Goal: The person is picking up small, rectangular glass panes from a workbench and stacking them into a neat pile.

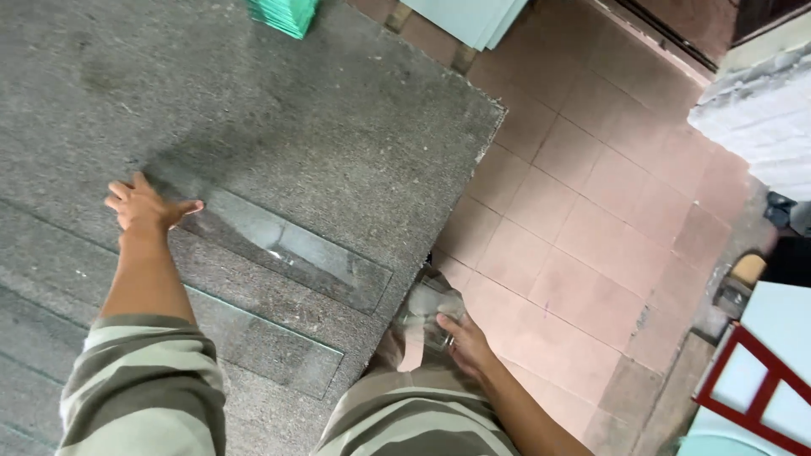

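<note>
left hand [144, 207] flat, fingers spread, pressing end of clear glass strip [283, 247] lying on grey carpeted tabletop [338, 110]. second glass strip [270, 342] just nearer body, beside left forearm. right hand [463, 342] low off tabletop edge, above pink tiled floor [583, 219], fingers closed on small glass piece [431, 317] (transparent, outline hard to read). green-edged glass stack [283, 13] far beyond left hand.

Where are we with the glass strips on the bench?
Looks done: two clear glass strips lie flat on the grey work surface, a farther one and a nearer one. In hand: the left hand rests flat on the farther strip's end; the right hand holds a piece of clear glass at the bench edge. Left: that piece is not on the bench yet.
</note>
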